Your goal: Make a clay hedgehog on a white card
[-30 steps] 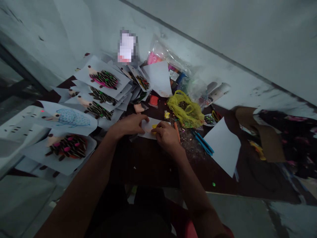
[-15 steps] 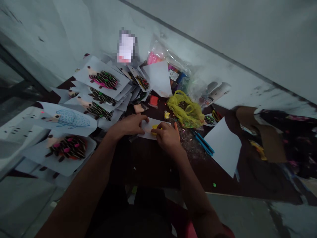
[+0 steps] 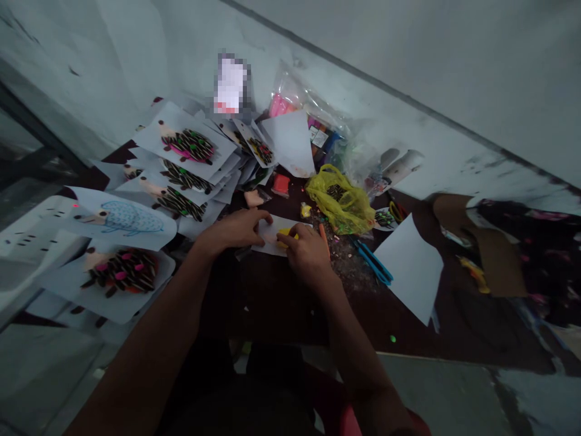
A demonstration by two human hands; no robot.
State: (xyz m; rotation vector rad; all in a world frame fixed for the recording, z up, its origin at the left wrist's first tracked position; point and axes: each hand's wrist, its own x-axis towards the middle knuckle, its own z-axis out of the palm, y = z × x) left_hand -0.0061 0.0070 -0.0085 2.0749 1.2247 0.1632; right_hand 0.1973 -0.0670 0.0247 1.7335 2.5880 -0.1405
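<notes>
A small white card (image 3: 272, 247) lies on the dark table between my hands. On it is a flat patch of yellow modelling clay (image 3: 284, 234), with a pale patch to its left. My left hand (image 3: 238, 232) rests at the card's left side, thumb and fingers curved apart, fingertips touching the paper. The fingers of my right hand (image 3: 309, 253) are bent together over the yellow clay, pressing it at the fingertips and hiding part of it. Just beyond the card sits a small wrapped yellow lump (image 3: 305, 210). Close to my right hand lies an orange stick-like tool (image 3: 324, 241).
Paper sheets with hedgehog figures (image 3: 188, 145) are stacked at left. Behind the card lie red clay (image 3: 281, 184), peach clay (image 3: 255, 198) and a yellow plastic bag (image 3: 342, 206) holding seeds. Blue-handled scissors (image 3: 374, 261) and a white sheet (image 3: 411, 269) lie to the right.
Both hands keep nearly the same places on the card. The right fingers have shifted very slightly over the yellow clay; the view has moved a little.
</notes>
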